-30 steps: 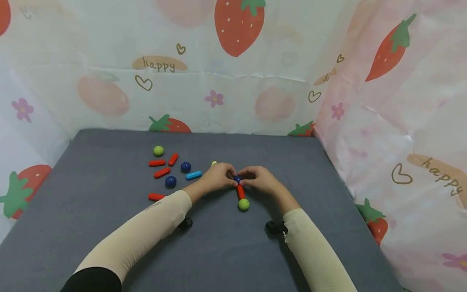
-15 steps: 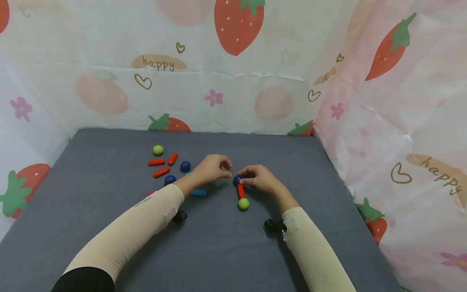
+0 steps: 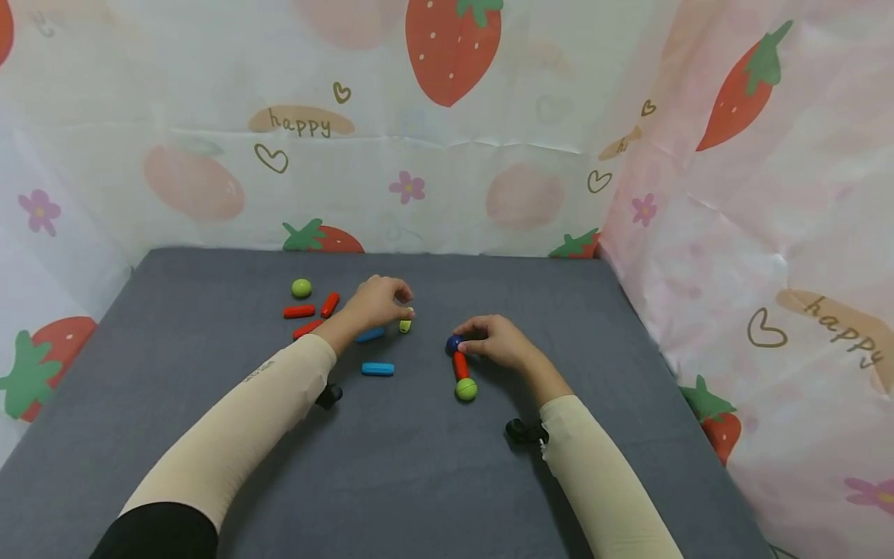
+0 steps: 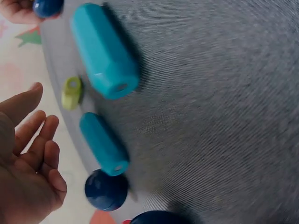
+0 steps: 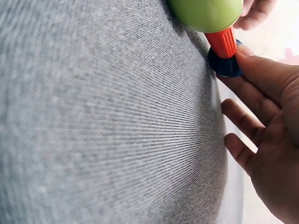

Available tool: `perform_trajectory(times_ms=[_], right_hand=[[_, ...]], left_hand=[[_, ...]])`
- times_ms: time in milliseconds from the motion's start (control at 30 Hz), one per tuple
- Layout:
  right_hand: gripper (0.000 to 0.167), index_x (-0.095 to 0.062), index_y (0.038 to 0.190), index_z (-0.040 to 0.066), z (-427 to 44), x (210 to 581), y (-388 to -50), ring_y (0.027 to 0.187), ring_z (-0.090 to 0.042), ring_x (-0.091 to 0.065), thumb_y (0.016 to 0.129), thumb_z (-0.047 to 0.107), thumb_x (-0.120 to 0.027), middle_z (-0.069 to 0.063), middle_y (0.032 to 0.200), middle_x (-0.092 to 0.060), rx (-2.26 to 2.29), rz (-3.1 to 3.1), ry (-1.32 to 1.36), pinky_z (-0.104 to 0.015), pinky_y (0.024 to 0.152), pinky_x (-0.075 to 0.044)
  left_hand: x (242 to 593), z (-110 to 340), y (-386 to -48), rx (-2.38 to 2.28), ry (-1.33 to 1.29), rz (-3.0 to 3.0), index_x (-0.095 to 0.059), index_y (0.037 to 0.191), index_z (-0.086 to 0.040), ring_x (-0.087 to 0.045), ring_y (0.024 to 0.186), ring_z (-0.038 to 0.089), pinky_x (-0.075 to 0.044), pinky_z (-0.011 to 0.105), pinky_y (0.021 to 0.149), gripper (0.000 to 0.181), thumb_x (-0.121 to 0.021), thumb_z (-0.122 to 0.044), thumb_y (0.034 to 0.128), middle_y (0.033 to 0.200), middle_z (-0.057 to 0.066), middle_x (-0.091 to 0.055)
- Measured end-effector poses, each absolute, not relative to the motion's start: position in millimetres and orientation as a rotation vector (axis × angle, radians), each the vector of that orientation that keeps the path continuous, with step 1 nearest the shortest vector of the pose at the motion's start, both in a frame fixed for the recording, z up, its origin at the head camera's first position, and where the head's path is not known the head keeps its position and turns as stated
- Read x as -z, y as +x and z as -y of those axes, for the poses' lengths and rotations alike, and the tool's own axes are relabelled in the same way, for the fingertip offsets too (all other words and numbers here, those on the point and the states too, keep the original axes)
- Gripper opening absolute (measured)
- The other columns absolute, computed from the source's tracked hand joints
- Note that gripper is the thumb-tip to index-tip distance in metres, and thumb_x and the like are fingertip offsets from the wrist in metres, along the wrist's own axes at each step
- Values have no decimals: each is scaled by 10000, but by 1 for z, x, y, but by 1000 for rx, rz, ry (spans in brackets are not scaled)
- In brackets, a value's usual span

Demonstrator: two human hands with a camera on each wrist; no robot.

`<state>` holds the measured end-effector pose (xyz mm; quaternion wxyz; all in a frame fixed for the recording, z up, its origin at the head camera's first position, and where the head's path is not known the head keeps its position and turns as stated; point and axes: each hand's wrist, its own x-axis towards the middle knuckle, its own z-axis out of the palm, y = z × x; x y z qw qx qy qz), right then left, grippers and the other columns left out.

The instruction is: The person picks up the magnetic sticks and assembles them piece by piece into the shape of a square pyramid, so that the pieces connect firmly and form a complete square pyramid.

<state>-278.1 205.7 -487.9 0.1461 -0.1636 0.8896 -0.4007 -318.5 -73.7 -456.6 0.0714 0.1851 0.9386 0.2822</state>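
My right hand (image 3: pixel 499 341) pinches a dark blue ball (image 3: pixel 454 345) between thumb and fingers. A red stick (image 3: pixel 461 366) joins that ball to a green ball (image 3: pixel 466 390), in a line toward the front. In the right wrist view the hand (image 5: pixel 271 112) holds the blue ball (image 5: pixel 224 63) at the stick's far end. My left hand (image 3: pixel 378 303) is over a short yellow-green piece (image 3: pixel 405 326), its fingertips beside the top. The left wrist view has that hand (image 4: pixel 32 158) with fingers apart and nothing between them, the yellow-green piece (image 4: pixel 71 93) beyond the fingertips.
Two light blue sticks, one at the front (image 3: pixel 378 369) and one (image 3: pixel 370 335) by my left wrist, lie on the grey table (image 3: pixel 433 481). Several red sticks (image 3: pixel 299 311) and a green ball (image 3: pixel 302 288) are at the back left. A printed curtain (image 3: pixel 447 194) stands behind.
My left hand has let go of the blue ball and moved left and back to the yellow-green piece. My right hand still holds the ball in the same place.
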Motion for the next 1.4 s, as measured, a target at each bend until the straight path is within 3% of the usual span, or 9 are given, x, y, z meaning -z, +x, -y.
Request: perform_trajectory(times_ms=[300,633,1400], right_hand=[[245,-755,1200,189,-204,487,-277,875,-191,-610,959,231,-747,-14,1169,-712,1154,-2564,-470,-322,732,-526],[249,-754,1203,203,-204,488,-278,864,-195,-609,957,244,-750,0,1165,-717,1156,-2555,-466,-325,725,-520],[251,-757,1201,202,-206,487,-277,884,-200,-611,955,254,-752,-9,1170,-720,1163,-2550,-429,-322,741,-522]], left_hand=[[473,73,-317,-671,506,-2868,-683,1140,-116,-488,1017,269,-351,477,951,424,-817,-419,877,1065,38,-663],[476,69,-321,-674,476,-2849,-726,1093,-127,-567,944,236,-360,448,928,281,-812,-311,899,1000,26,-687],[476,59,-308,-770,597,-2800,-771,1107,-194,-540,1079,250,-351,477,981,167,-739,-256,955,1103,11,-729]])
